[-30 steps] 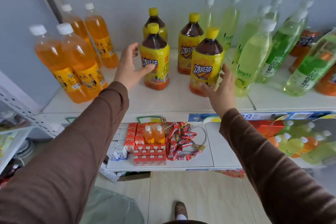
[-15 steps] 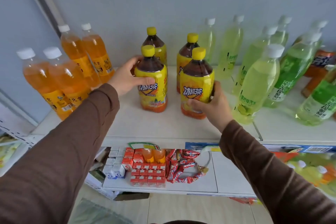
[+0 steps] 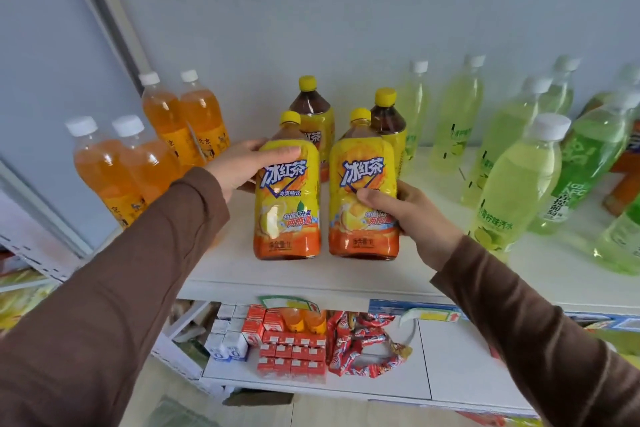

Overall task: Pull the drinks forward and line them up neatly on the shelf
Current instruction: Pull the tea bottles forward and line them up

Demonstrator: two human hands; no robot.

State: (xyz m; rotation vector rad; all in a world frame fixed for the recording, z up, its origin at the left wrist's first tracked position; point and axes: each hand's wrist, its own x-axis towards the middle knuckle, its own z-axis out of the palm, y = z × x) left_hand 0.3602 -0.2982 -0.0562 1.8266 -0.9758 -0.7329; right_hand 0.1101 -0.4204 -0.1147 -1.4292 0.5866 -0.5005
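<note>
Two yellow-labelled iced tea bottles stand side by side near the front of the white shelf (image 3: 311, 281). My left hand (image 3: 239, 168) grips the left tea bottle (image 3: 287, 204) at its shoulder. My right hand (image 3: 412, 215) wraps the right tea bottle (image 3: 362, 184) at mid-label. Two more tea bottles (image 3: 313, 118) (image 3: 388, 125) stand behind them near the wall. Orange soda bottles (image 3: 114, 177) stand in pairs to the left. Pale green soda bottles (image 3: 516, 184) spread across the right side.
Darker green bottles (image 3: 588, 163) and an orange-capped drink stand at the far right. A lower shelf (image 3: 426, 378) holds small red cartons (image 3: 291, 354), white cartons and red snack packets (image 3: 360, 343). Another shelf unit stands at the left edge.
Both hands closed on the two front tea bottles and slid them toward the shelf's front edge. The view moved closer and tilted up.
</note>
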